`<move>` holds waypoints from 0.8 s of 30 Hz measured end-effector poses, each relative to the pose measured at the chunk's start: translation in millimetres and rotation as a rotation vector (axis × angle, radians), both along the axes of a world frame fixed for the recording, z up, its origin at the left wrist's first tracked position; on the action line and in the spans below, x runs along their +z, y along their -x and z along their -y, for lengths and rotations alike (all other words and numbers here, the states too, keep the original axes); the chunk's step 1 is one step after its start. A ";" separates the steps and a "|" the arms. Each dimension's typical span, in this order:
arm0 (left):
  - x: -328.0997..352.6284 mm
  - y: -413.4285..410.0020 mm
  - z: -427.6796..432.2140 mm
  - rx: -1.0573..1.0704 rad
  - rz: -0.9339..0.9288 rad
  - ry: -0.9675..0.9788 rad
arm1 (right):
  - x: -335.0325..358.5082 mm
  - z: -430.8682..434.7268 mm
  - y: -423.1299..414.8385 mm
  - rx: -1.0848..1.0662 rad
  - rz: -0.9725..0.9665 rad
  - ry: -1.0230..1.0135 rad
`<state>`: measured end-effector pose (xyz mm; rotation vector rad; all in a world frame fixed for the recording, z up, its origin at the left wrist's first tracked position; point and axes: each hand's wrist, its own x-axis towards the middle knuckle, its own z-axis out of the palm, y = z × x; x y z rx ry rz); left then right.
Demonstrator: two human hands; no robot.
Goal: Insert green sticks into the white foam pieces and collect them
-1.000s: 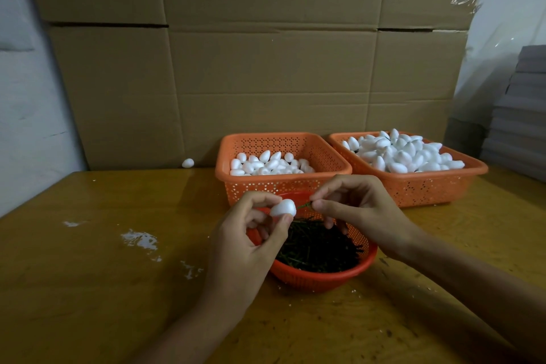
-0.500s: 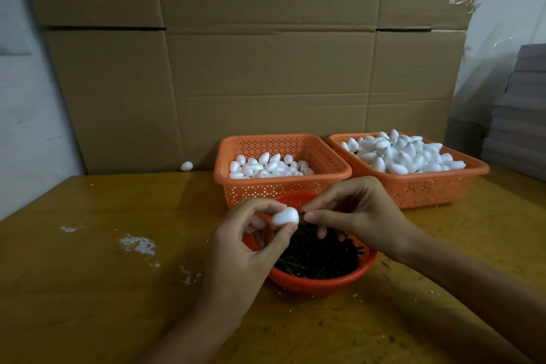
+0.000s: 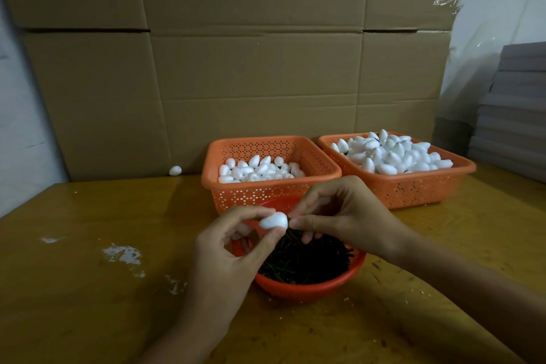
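My left hand (image 3: 233,248) pinches a white egg-shaped foam piece (image 3: 274,220) between thumb and forefinger above a round orange bowl (image 3: 310,289) of dark green sticks (image 3: 307,260). My right hand (image 3: 339,213) has its thumb and forefinger pinched right against the foam piece's right end; the stick between them is hidden by the fingertips. Behind the bowl stand two orange baskets: the left basket (image 3: 271,189) holds a shallow layer of foam pieces, the right basket (image 3: 413,183) is heaped with them.
Everything rests on a wooden table (image 3: 88,289) with white foam crumbs (image 3: 122,254) on its left side. One stray foam piece (image 3: 175,170) lies by the cardboard wall (image 3: 251,68) at the back. A stack of grey sheets (image 3: 514,115) stands at the right.
My right hand has closed the gap to the foam piece; the green stick visible between the hands a second ago no longer shows. Both hands sit slightly lower over the bowl.
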<state>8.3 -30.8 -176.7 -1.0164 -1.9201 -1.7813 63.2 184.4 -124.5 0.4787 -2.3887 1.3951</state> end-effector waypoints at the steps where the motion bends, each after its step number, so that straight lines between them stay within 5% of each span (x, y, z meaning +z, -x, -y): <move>1: -0.3 -0.3 -1.0 0.001 0.005 0.002 | 0.6 -0.9 0.8 0.004 0.013 0.005; 5: 0.4 -1.8 -3.5 -0.035 0.045 -0.026 | 14.5 -4.0 5.7 -0.041 0.007 0.086; 12: 1.2 -1.6 -5.6 -0.030 0.031 -0.048 | 67.8 -73.5 41.1 -0.580 -0.243 0.353; 14: 0.5 -0.3 -5.6 -0.039 0.039 -0.051 | 72.4 -105.2 54.8 -0.801 -0.267 0.204; 16: -0.1 0.5 -5.3 -0.043 0.046 -0.049 | 77.6 -134.0 67.5 -0.957 -0.160 -0.171; 19: 0.4 0.8 -6.1 -0.043 0.038 -0.049 | 89.2 -149.1 78.7 -0.948 0.104 -0.573; 24: -2.2 2.4 -6.0 -0.048 0.025 -0.031 | 88.9 -105.9 100.1 -0.765 -0.045 -0.756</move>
